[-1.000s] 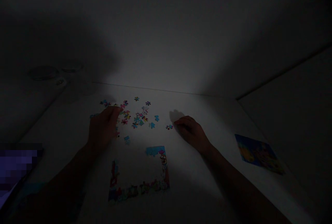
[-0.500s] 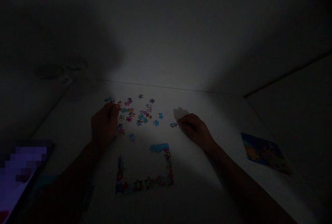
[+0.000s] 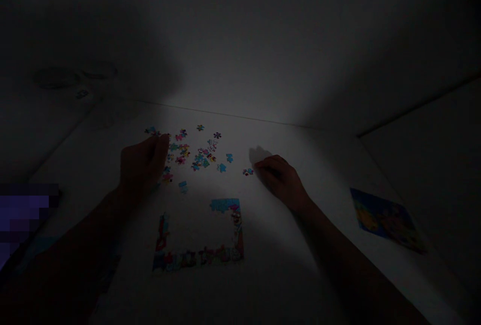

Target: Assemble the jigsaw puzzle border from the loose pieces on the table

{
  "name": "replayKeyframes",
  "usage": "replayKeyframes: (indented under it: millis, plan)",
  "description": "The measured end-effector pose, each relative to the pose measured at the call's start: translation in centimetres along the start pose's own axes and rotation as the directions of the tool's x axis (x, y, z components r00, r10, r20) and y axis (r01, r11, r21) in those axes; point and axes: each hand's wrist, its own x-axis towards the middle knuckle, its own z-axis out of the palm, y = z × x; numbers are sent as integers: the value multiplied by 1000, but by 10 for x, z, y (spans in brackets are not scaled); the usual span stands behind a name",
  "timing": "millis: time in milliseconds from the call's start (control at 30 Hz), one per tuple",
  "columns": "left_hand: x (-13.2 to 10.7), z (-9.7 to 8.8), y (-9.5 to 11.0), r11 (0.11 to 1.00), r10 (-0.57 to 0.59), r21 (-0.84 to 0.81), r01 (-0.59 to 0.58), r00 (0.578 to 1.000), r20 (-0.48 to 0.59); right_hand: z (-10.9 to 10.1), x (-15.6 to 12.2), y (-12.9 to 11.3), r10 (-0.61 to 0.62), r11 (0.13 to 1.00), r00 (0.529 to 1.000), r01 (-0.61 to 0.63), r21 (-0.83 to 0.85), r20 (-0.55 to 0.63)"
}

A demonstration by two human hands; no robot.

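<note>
Loose jigsaw puzzle pieces (image 3: pixel 203 157) lie scattered on a pale surface in dim light. My left hand (image 3: pixel 141 167) is closed at the left edge of the scatter, thumb against curled fingers; whatever it may hold is hidden. To the right, my right hand (image 3: pixel 280 179) has its fingertips pinched together, and I cannot make out anything between them. Just left of those fingertips lies a small multicoloured puzzle piece (image 3: pixel 248 171). Nearer to me is a partly joined puzzle border (image 3: pixel 199 259), with linked pieces along its bottom, right side, part of the left and the top right corner.
A colourful picture card (image 3: pixel 387 219) lies at the right. At the left edge is a lit, pixelated screen (image 3: pixel 22 209). Faint round clear objects (image 3: pixel 56 77) stand at the far left. Pale walls rise behind and to the right.
The view has shifted a little, so the surface and the pieces sit higher and further left. Both hands keep the same closed pose near the same pieces.
</note>
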Motion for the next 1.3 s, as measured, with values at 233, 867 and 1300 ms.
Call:
replayKeyframes:
  millis: [233,867,1300]
  plan:
    - [0,0,2,996,89,-7,-89,987,137,2,1,-1,5,999,1000,-4,-50,14]
    - [-1,8,-4,962,258,31,-270,943,210,34,52,-23,-48,994,984,64,-89,170]
    - [-14,14,6,808,570,6,-589,784,246,33,56,-22,60,962,947,-139,235,314]
